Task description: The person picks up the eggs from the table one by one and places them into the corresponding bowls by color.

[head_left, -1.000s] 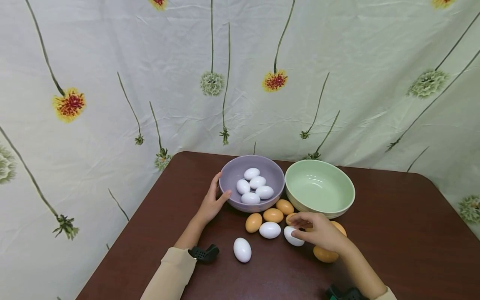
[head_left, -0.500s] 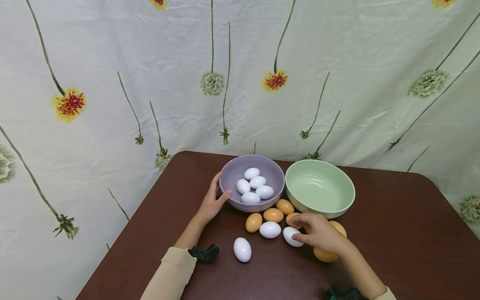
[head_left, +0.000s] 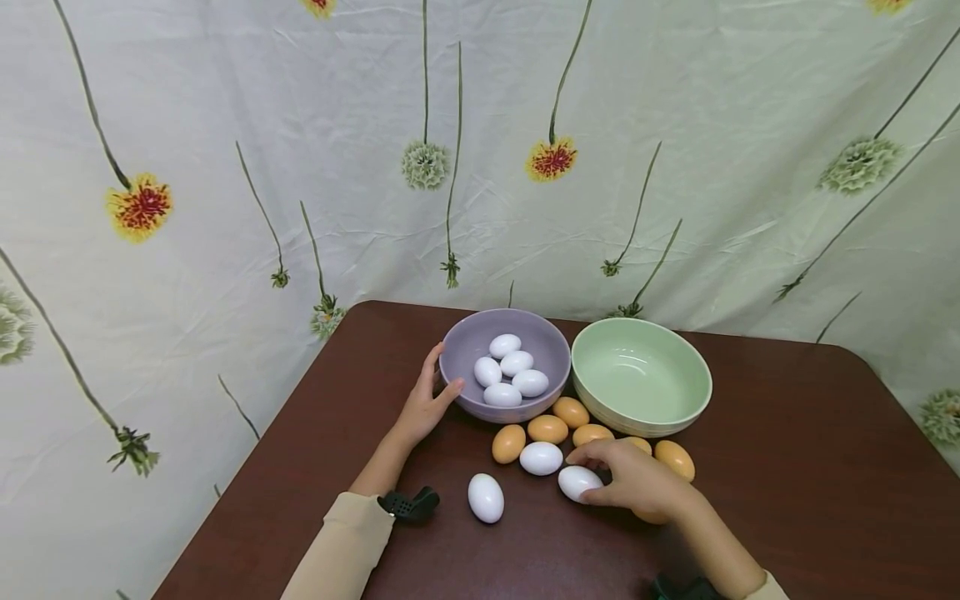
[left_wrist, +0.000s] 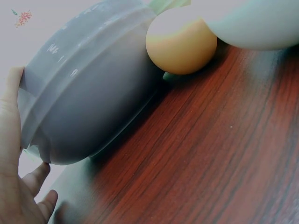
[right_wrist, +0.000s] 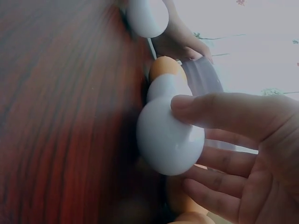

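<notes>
Glossy white, a smooth egg [head_left: 576, 482] is catching soft light low over the reddish-brown wood-grain table [head_left: 810, 467], where we are seeing a person's right hand [head_left: 641, 482] holding it in a narrow pinch, thumb against fingers. We are reading its long axis as a slant in the head view, running from upper left, clear of the fingers, to lower right, where the thumb is pressing; which end is blunter we cannot tell, nor whether the shell is touching the wood. From the right wrist, we are seeing it almost round. Near it, a second white egg [head_left: 542, 458] is lying nearly crosswise, while a third white egg [head_left: 486, 498], farther left, is pointing away from the person. We are also watching the left hand [head_left: 422, 410] gripping a lavender bowl [head_left: 459, 350], its thumb crossing the rim, its fingers following the outer wall. Five white eggs [head_left: 517, 362] are lying inside. A pale green bowl [head_left: 637, 383] is standing alongside, and brown eggs [head_left: 547, 429] are clustering before both bowls.
</notes>
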Available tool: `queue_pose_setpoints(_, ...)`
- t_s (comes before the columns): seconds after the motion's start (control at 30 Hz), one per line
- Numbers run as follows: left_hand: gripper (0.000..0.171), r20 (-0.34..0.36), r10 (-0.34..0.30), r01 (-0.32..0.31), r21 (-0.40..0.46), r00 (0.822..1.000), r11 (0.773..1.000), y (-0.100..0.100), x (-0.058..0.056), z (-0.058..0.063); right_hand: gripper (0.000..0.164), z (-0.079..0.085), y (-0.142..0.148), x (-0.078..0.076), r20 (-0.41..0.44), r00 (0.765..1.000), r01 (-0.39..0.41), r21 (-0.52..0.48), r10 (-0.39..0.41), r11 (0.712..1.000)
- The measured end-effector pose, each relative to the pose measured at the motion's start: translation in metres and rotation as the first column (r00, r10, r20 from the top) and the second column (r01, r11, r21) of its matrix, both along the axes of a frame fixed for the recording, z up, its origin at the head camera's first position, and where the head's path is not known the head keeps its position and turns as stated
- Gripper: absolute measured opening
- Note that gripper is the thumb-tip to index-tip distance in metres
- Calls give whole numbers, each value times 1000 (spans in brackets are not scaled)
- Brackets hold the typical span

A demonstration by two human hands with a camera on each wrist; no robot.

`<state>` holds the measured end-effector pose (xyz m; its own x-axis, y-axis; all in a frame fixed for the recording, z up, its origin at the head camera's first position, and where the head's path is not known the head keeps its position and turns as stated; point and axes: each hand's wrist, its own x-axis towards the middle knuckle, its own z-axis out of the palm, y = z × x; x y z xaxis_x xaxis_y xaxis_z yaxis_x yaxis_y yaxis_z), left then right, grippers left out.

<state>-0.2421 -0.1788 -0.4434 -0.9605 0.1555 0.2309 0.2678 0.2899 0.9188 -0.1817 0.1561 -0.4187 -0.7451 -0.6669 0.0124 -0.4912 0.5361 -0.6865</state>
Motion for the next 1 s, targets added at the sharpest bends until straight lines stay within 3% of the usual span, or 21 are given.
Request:
queue_pose_setpoints(0.27, 73, -5, -14, 14, 16, 1000, 1000, 0, 0, 0, 33, -5, -3, 3, -22, 1000, -2, 23, 2, 1000)
queue_pose_setpoints(0.6, 73, -7, 0, 0, 3, 1000, 1000, 1, 1, 1, 29, -4, -2, 0, 48, 999, -8, -55, 11, 998)
queue_pose_setpoints(1.0, 72, -21, -2, 2, -1, 1000, 1000, 0, 1, 1, 31, -10, -4, 1, 26, 999, -43, -52, 45, 998)
